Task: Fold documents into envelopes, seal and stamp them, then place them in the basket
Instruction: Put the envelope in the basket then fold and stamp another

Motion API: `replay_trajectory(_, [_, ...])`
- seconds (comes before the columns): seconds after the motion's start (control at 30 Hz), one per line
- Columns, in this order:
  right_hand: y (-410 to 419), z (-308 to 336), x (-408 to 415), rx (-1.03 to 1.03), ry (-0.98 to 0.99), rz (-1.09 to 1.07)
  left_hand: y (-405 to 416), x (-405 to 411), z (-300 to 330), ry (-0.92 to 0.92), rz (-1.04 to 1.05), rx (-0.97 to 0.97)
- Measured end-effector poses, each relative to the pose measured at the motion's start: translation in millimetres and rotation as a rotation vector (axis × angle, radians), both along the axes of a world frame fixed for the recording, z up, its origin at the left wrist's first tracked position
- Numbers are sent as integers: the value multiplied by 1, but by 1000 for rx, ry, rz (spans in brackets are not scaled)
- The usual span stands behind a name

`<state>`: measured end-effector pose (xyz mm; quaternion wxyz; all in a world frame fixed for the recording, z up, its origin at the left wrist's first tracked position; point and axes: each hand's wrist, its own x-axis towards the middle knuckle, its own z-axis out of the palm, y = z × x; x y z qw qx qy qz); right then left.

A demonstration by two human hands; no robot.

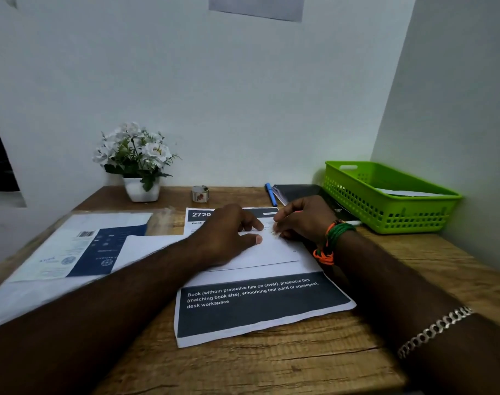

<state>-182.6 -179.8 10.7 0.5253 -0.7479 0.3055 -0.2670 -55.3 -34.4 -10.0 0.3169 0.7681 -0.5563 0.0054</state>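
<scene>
A white envelope (271, 252) lies flat on a printed document (260, 306) with dark bands, in the middle of the wooden desk. My left hand (229, 235) rests on the envelope's left part, fingers stretched and pressing it down. My right hand (303, 218) is curled at the envelope's upper right corner, its fingertips pinching a small pale speckled stamp (276, 233) against the paper. The green basket (391, 212) stands at the back right and holds white paper (405, 192).
A plastic-wrapped pack with a blue and white cover (80, 246) lies at the left. Along the wall stand a pot of white flowers (142, 189), a small tape roll (200, 193), a blue pen (270, 193) and a dark notebook (300, 192).
</scene>
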Motion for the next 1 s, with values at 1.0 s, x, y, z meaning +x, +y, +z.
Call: replay_trajectory(1.0, [1,-5,6,-20,0,-74,2,-4,0,16,-11,-7])
